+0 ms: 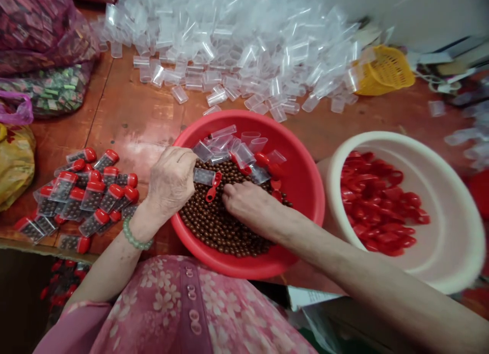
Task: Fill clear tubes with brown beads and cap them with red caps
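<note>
My left hand (173, 175) is closed around the bottom end of a small clear plastic box (204, 177), held sideways over the red basin (305, 191). A red flip cap (214, 187) sits at the box's mouth, its lid hanging loose. My right hand (246, 203) reaches down into the brown balls (219, 232) in the basin, with fingers curled together; what they pinch, if anything, is hidden. More clear boxes (242, 153) and a few red caps (262, 159) lie on the balls toward the back of the basin.
Filled, red-capped boxes (93, 193) lie piled on the wooden table (126, 125) at left. A white tub (451, 232) of red caps (382, 206) stands at right. Clear boxes (244, 48) heap along the back, near a yellow basket (385, 71). Bags (42, 48) sit far left.
</note>
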`<state>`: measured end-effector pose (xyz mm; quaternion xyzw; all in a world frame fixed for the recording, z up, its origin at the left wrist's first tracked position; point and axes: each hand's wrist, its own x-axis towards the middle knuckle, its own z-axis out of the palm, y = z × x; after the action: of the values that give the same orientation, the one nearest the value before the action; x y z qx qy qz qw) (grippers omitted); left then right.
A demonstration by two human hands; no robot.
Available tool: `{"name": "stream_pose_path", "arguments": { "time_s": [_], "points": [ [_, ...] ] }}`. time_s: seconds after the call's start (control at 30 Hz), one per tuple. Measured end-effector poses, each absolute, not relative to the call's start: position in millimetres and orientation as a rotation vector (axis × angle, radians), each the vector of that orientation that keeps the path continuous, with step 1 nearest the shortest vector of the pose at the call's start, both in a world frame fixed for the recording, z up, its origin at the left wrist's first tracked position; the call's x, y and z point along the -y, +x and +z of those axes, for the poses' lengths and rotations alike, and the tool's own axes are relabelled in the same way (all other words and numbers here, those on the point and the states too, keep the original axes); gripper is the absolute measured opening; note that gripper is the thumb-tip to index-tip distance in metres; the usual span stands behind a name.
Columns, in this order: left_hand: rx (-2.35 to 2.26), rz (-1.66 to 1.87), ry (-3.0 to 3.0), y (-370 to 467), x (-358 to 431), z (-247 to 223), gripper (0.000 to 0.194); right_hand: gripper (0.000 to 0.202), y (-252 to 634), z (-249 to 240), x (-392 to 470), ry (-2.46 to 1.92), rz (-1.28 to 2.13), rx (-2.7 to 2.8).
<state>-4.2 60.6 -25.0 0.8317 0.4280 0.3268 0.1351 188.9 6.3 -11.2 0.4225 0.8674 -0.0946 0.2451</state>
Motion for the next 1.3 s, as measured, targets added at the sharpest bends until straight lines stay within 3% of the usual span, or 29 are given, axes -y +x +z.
{"name": "stream_pose_path", "arguments": {
  "time_s": [0.23, 0.53, 0.67, 0.73, 1.0, 1.3],
  "points": [
    [-1.243, 0.924, 2.419, -3, -61, -25, 0.023, 0.026, 176, -17, -3, 0.924, -0.833, -2.489],
    [-1.252, 0.934, 2.413, -3, -60, -24, 0.021, 0.035, 188, -28, -12, 1.257, -1.791, -2.339],
    [-1.099, 0.947, 2.36, -7, -56, -18, 0.021, 0.04, 195, -22, -13, 1.309, -2.049, -2.302],
    [-0.975, 0.907, 2.282, -12, -52, -11, 0.023, 0.041, 198, -14, -13, 1.335, -2.125, -2.309],
    [-0.67, 0.56, 1.918, -18, -33, 2, 0.061, 0.038, 211, 3, -9, 1.523, -2.119, -2.493],
    [-0.661, 0.49, 1.833, 4, -26, -6, 0.06, 0.042, 211, 9, -1, 1.596, -2.157, -2.558]
  ]
}}
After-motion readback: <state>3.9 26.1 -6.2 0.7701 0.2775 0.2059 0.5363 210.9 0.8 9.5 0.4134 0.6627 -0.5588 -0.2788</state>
